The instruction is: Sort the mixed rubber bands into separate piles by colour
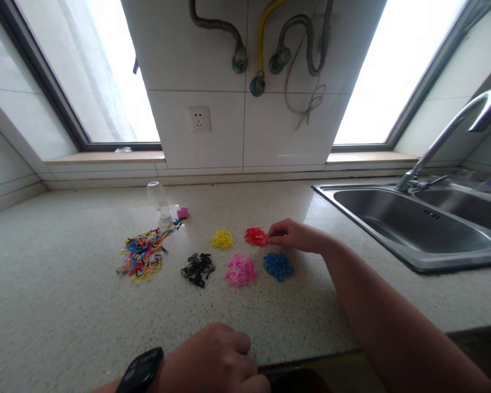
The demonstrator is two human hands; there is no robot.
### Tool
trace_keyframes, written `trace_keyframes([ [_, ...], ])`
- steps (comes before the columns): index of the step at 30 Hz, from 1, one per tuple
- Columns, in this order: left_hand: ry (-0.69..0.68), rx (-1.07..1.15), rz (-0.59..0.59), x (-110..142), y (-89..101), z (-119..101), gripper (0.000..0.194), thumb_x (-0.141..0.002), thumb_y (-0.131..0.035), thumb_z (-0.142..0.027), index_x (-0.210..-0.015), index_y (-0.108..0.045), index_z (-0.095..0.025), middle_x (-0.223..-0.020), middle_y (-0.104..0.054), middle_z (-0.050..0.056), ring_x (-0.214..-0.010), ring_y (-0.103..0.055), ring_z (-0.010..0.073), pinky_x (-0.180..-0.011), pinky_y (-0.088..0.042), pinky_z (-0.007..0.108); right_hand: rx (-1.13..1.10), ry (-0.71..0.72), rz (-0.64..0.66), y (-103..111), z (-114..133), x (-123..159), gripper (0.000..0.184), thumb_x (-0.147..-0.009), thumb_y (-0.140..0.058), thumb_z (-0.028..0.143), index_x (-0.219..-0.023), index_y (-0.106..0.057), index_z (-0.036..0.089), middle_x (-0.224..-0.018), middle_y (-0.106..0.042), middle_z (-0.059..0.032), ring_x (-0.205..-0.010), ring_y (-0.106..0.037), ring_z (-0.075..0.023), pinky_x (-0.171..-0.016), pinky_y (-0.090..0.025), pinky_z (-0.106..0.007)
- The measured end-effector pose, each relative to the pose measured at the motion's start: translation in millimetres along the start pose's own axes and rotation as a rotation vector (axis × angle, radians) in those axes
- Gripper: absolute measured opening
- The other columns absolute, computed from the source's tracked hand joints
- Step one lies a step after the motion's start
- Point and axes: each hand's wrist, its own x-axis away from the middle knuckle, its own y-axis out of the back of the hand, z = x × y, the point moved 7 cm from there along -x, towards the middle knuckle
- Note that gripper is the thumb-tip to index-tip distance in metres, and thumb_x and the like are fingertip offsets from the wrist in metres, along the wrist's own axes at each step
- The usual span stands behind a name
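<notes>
My right hand (292, 236) reaches in from the right, thumb and fingertips pinched together at the edge of a pile of red rubber bands (255, 236). It seems to grip a red band there, though the tips hide most of it. My left hand (216, 357), with a black watch (142, 370) on its wrist, rests loosely curled by the counter's front edge; nothing shows in it. Around the red pile lie yellow rubber bands (222, 239), black ones (198, 269), pink ones (241, 271) and blue ones (278, 266). A mixed multicoloured heap of bands (143, 254) spreads further left.
Behind the mixed heap are a clear upturned jar (158, 200) and a small pink object (183, 212). A steel sink (409, 262) with a faucet (445, 136) is set into the speckled counter (85, 327) on the right. Pipes and a socket (199, 119) are on the tiled wall.
</notes>
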Motion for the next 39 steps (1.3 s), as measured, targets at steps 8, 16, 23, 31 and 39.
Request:
trace_keyframes([
  [8, 0.001, 0.014, 0.030, -0.6, 0.8, 0.8, 0.024, -0.088, -0.069, -0.024, -0.074, -0.050, -0.019, -0.055, -0.052, -0.006, -0.051, -0.038, 0.0130, -0.044, -0.027, 0.031, 0.058, -0.012, -0.167, 9.6, -13.6, -8.7, 0.029, -0.086, -0.062, 0.043, -0.084, -0.069, 0.015, -0.071, -0.062, -0.0013, -0.063, -0.050, -0.0127, -0.060, -0.038, -0.027],
  [16, -0.009, -0.017, -0.016, 0.7, 3.1, 2.3, 0.025, -0.087, -0.069, -0.022, -0.075, -0.048, -0.019, -0.054, -0.050, -0.006, -0.053, -0.040, 0.0133, -0.042, -0.026, 0.030, 0.134, 0.017, -0.287, 21.2, -28.9, -13.2, 0.028, -0.085, -0.060, 0.042, -0.084, -0.071, 0.016, -0.072, -0.065, -0.0030, -0.066, -0.053, -0.0157, -0.064, -0.041, -0.030],
  [23, -0.027, 0.022, 0.035, 1.3, 8.6, 0.3, 0.017, -0.094, -0.061, -0.024, -0.080, -0.053, -0.019, -0.058, -0.052, -0.005, -0.055, -0.042, 0.0127, -0.045, -0.029, 0.029, 0.167, -0.018, -0.368, 28.8, -34.0, -21.7, 0.030, -0.084, -0.059, 0.044, -0.084, -0.071, 0.017, -0.075, -0.068, -0.0041, -0.069, -0.057, -0.0177, -0.067, -0.044, -0.032],
  [31, 0.223, -0.015, -0.012, 13.6, 59.7, 61.3, 0.015, -0.090, -0.054, -0.019, -0.099, -0.065, -0.022, -0.069, -0.062, -0.003, -0.063, -0.051, 0.0135, -0.054, -0.034, 0.029, 0.152, -0.046, -0.336, 31.1, -40.6, -23.2, 0.031, -0.084, -0.059, 0.045, -0.085, -0.072, 0.017, -0.077, -0.069, -0.0051, -0.071, -0.058, -0.0187, -0.068, -0.044, -0.032],
  [39, 1.112, -0.302, -0.256, 142.2, 125.1, 206.8, 0.034, -0.098, -0.045, -0.036, -0.111, -0.069, -0.016, -0.065, -0.060, 0.001, -0.057, -0.051, 0.0119, -0.060, -0.036, 0.026, 0.162, -0.041, -0.306, 31.4, -41.8, -26.7, 0.032, -0.083, -0.058, 0.046, -0.084, -0.072, 0.016, -0.077, -0.069, -0.0062, -0.072, -0.059, -0.0201, -0.069, -0.044, -0.034],
])
